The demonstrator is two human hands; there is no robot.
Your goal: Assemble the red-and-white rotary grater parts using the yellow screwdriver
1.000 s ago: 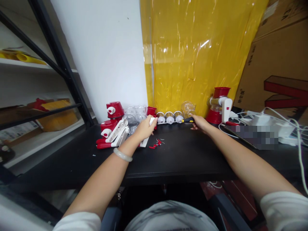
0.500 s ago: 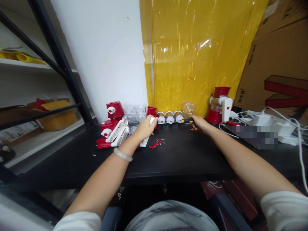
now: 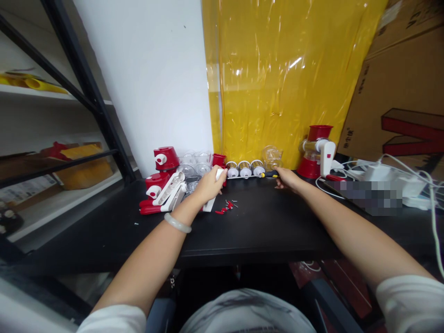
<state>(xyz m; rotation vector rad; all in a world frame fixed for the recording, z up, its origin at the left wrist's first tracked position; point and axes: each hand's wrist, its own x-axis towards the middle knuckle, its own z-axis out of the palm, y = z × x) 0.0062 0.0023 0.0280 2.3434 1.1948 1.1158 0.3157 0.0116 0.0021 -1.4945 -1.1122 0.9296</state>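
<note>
Screwdriver (image 3: 270,174) stretches between the left hand (image 3: 208,185) and the right hand (image 3: 287,178), over the far side of the counter (image 3: 263,226). Its long axis goes nearly level, side to side — handle at the right, thin shaft pointing to the left. The right hand is nearer and grips the handle's end; the left hand pinches a white part (image 3: 219,174) and covers most of it. Whether the tip touches this part, I cannot tell — too small.
</note>
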